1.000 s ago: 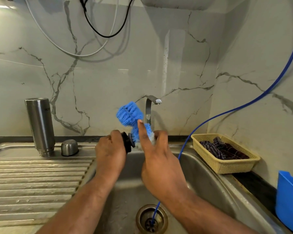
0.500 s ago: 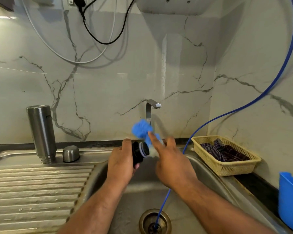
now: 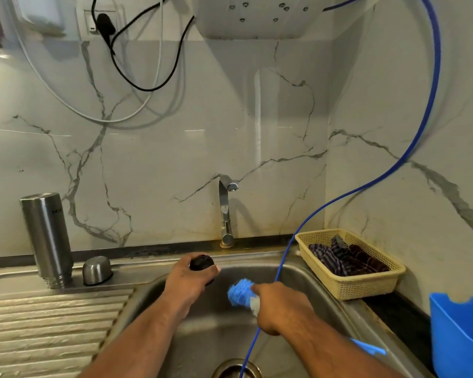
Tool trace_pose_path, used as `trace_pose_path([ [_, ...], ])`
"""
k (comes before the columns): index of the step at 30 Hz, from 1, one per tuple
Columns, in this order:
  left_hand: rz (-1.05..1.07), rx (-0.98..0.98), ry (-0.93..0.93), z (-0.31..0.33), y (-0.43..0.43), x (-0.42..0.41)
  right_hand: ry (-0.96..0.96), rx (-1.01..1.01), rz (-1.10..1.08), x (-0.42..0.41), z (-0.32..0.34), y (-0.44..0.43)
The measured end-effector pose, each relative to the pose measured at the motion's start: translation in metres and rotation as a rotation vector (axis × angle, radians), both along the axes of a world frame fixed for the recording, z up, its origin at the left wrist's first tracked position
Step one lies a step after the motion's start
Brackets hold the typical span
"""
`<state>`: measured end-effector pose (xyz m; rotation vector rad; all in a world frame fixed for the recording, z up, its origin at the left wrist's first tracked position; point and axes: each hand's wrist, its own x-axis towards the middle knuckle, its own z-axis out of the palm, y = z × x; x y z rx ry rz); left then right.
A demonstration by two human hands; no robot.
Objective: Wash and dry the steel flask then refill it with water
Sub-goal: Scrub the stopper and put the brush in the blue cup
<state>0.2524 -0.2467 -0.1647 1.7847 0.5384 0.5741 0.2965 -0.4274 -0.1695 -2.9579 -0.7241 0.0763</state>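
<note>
Well to the left of the basin, the steel flask [image 3: 47,238] stands upside down at the back of the ribbed drainboard [image 3: 52,323], its threaded neck resting on the steel. No hand touches it. Its domed steel cap [image 3: 97,270] sits just beside it on the right, open side down.

Over the sink basin [image 3: 208,331], the left hand [image 3: 187,282] curls its fingers round a small black stopper [image 3: 201,263], gripping it near the basin's back rim. The right hand [image 3: 280,306] is clenched round a blue bottle brush [image 3: 239,291]. The bristle head sticks out to the left of the fist, and the blue handle end [image 3: 369,349] shows past the forearm. The brush head and the stopper are near each other but apart.

Behind the hands, a steel tap [image 3: 225,211] rises from the back edge of the sink, with no water visible at its spout. A thin blue hose [image 3: 311,216] loops down from the upper right, passes the right hand and runs into the drain [image 3: 230,371].

On the counter to the right, a yellow plastic basket [image 3: 361,285] holds a dark striped cloth [image 3: 347,257]. A blue plastic tub [image 3: 459,336] stands at the right edge of the view. On the marble wall above hangs a white appliance [image 3: 265,17], and a black cable [image 3: 148,88] droops from a socket.
</note>
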Motion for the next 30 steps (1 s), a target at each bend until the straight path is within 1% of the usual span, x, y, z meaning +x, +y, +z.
trace_pose_path([
  [2,0.004,0.052,0.013,-0.003,-0.001,0.015,-0.019,0.069,-0.024,0.001,0.005,-0.004],
  [6,-0.047,0.29,0.107,-0.022,-0.014,0.03,-0.094,0.245,-0.044,0.001,0.021,-0.011],
  [8,-0.037,0.359,0.141,-0.031,-0.015,0.033,-0.162,0.293,-0.049,0.0,0.03,-0.014],
  [12,0.02,0.314,0.115,-0.028,-0.013,0.031,-0.293,0.392,-0.097,-0.009,0.044,-0.019],
  [14,0.012,0.284,0.088,-0.026,-0.013,0.03,-0.363,0.444,-0.092,-0.011,0.054,-0.024],
  [18,-0.082,0.251,-0.007,-0.016,-0.026,0.027,-0.45,0.657,-0.095,-0.026,0.082,-0.042],
  [21,-0.145,0.223,-0.077,0.001,-0.046,0.024,-0.514,0.699,-0.117,-0.04,0.108,-0.056],
  [23,-0.179,0.199,-0.11,0.01,-0.061,0.02,-0.559,0.629,-0.092,-0.045,0.136,-0.07],
  [24,-0.188,0.206,-0.13,0.013,-0.065,0.019,-0.581,0.54,-0.069,-0.046,0.154,-0.077],
  [28,-0.212,0.248,-0.172,0.02,-0.079,0.01,-0.716,-0.071,0.01,-0.058,0.233,-0.122],
  [30,-0.235,0.242,-0.162,0.024,-0.088,0.007,-0.743,-0.34,0.037,-0.065,0.262,-0.15],
])
